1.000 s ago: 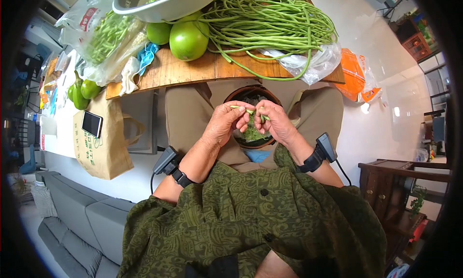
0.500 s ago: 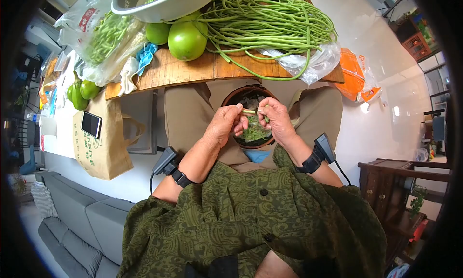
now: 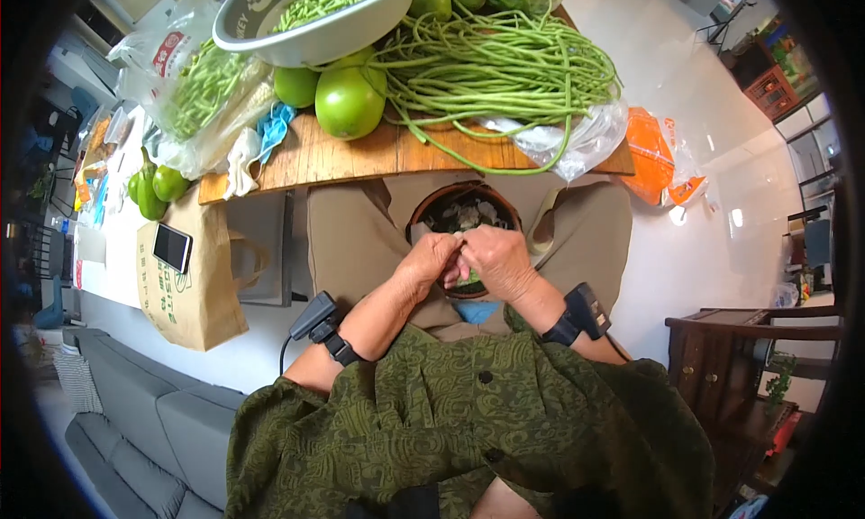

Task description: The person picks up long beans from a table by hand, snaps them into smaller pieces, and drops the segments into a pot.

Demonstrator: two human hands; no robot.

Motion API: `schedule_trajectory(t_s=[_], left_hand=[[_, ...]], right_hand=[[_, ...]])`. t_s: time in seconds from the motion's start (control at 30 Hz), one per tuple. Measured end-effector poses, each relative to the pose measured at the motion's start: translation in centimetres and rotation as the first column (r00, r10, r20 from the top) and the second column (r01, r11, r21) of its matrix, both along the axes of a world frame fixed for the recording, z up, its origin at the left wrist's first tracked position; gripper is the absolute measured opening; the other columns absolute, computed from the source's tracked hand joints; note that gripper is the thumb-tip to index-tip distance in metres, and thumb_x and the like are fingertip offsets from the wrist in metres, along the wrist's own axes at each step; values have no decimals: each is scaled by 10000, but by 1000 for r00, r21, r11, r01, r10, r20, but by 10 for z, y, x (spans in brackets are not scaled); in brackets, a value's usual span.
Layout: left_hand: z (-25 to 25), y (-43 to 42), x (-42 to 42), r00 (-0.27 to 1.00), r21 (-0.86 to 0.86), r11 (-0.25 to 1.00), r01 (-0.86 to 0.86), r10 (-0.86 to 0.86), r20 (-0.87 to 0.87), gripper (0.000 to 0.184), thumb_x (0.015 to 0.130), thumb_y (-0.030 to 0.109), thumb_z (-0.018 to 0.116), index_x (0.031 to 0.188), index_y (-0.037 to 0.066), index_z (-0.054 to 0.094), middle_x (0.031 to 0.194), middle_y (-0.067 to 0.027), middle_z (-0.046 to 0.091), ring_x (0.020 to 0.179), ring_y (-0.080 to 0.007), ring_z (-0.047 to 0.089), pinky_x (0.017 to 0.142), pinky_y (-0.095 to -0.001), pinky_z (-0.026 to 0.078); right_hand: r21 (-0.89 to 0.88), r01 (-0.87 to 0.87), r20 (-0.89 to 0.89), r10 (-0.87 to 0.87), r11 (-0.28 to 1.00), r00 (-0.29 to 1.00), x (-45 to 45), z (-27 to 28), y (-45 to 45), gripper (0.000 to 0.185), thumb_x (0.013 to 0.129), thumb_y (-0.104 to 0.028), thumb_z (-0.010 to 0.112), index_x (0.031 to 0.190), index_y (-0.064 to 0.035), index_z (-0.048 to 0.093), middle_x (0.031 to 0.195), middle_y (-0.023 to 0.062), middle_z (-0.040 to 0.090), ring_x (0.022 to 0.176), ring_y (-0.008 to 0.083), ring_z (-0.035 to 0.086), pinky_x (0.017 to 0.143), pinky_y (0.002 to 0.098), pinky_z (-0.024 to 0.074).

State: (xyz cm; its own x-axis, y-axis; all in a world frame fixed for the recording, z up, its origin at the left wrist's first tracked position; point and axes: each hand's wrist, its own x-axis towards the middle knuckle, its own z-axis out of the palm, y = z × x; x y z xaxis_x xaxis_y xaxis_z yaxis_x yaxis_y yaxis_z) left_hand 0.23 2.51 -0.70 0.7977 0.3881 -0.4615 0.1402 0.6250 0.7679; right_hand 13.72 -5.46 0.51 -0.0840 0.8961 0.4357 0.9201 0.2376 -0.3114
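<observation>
My left hand (image 3: 431, 259) and my right hand (image 3: 496, 256) meet over a round bin (image 3: 417, 220) between my knees. Fingers of both are closed and touch each other; what they hold is hidden behind them. Pale and green scraps (image 3: 473, 214) lie inside the bin. Beyond the hands, a heap of long green beans (image 3: 505, 73) rests on the wooden table (image 3: 333, 159), its ends hanging near the edge. A grey-white basin (image 3: 333, 40) with cut bean pieces (image 3: 326, 4) stands at the table's upper left.
Round green fruits (image 3: 351, 103) sit below the basin, beside a blue cloth (image 3: 275, 130) and plastic bags of beans (image 3: 207, 91). A paper bag (image 3: 194, 294) with a phone (image 3: 171, 248) is at left. An orange bag (image 3: 649, 159) lies right; a sofa (image 3: 153, 411) is lower left.
My hands have come together, the right turning its back upward over the left. The bean piece seen between them is now hidden. The whole view has shifted slightly, with the table lower in it.
</observation>
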Motion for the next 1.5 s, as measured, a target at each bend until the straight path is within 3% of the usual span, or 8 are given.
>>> schedule_trajectory(t_s=[0.33, 0.6, 0.7, 0.97, 1.07, 1.13, 1.33, 1.5], left_hand=[[-4, -4, 7, 975, 885, 466, -7, 201, -98, 215, 869, 161, 445, 736, 0, 494, 633, -105, 560, 586, -148, 541, 513, -289, 390], [14, 1, 4, 999, 683, 730, 30, 7, -51, 149, 867, 98, 467, 759, -4, 464, 659, -105, 446, 624, -156, 416, 607, -299, 402], [16, -12, 9, 986, 761, 645, -74, -68, 154, 163, 886, 115, 494, 750, 24, 484, 643, 7, 396, 608, -66, 351, 530, -209, 328], [-27, 7, 6, 990, 716, 694, 75, 32, -134, 315, 835, 66, 477, 1149, 46, 486, 877, -98, 549, 642, -114, 519, 539, -236, 414], [-22, 5, 8, 993, 856, 517, 26, 85, -82, 479, 836, 109, 494, 1291, 41, 364, 1079, -127, 526, 858, -169, 575, 683, -311, 483], [-5, 1, 10, 972, 382, 924, -21, 108, -208, 438, 878, 184, 468, 1267, 10, 368, 1121, -125, 512, 917, -187, 565, 753, -329, 481], [21, -25, 13, 900, -646, 752, -130, 363, 241, 532, 863, 516, 412, 1088, 37, 472, 1124, -94, 507, 1004, -203, 540, 837, -310, 487], [26, -14, 2, 893, -622, 756, -203, 404, 199, 471, 890, 481, 392, 1065, 53, 478, 1088, -78, 519, 968, -178, 551, 799, -284, 503]], right_hand=[[6, 3, 22, -3, 1000, 1000, -2, 1, -3, 146, 701, -123, 587, 662, -69, 457, 606, 61, 465, 587, 216, 535, 510, 314, 450], [76, 173, -107, -165, 982, 981, -5, -8, 0, 117, 714, -84, 571, 648, -44, 483, 585, 92, 477, 513, 204, 509, 487, 324, 426], [-502, -115, -849, -514, 857, -126, 5, -13, 1, 117, 806, -99, 488, 738, -24, 547, 622, 15, 488, 517, 77, 418, 451, 232, 339], [-217, -261, -768, -329, 941, -549, 28, -7, 1, 166, 861, -172, 463, 756, -49, 503, 715, 31, 459, 641, 97, 414, 504, 210, 330], [-240, -313, -815, -366, 919, -449, 20, -11, 0, 180, 854, -196, 472, 750, -51, 494, 708, 31, 450, 648, 95, 415, 507, 208, 332], [-225, -287, -839, -335, 931, -429, 10, -11, -1, 196, 839, -200, 482, 718, -46, 492, 699, 24, 462, 640, 96, 426, 510, 213, 347], [-3, 159, -296, -153, 987, 943, -27, 20, 4, 163, 738, -198, 573, 664, -62, 522, 728, 87, 510, 617, 223, 505, 548, 331, 427], [117, 33, -257, -2, 993, 966, -27, 34, 10, 169, 712, -205, 606, 759, -44, 580, 797, 83, 497, 856, 260, 497, 751, 373, 409]])
